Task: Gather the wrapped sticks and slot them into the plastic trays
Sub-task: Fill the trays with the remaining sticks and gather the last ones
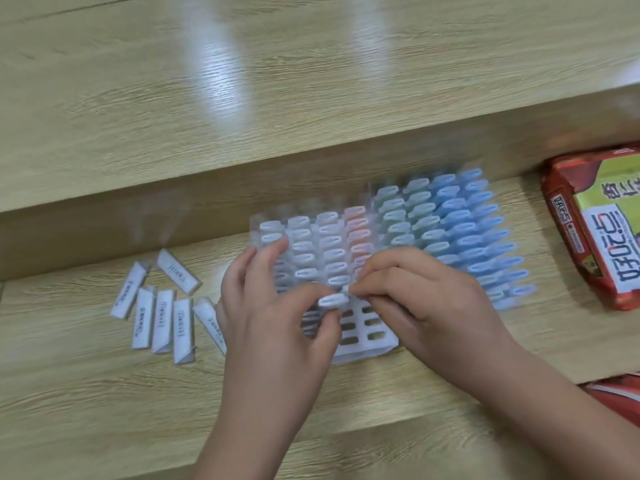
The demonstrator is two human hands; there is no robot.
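A clear plastic tray (367, 344) lies in the middle of the wooden shelf, its far rows filled with upright white and a few orange wrapped sticks, its near slots open. A second tray (460, 233) to its right is packed with green and blue sticks. My left hand (273, 317) and my right hand (415, 299) meet over the near tray and together pinch one white wrapped stick (333, 300) above the open slots. Several loose white sticks (162, 313) with printed labels lie flat on the shelf to the left.
A red and green printed package (595, 223) lies at the right edge of the shelf (104, 393), and a red item (620, 396) peeks in at the lower right. A raised wooden ledge (207, 161) runs along behind the trays.
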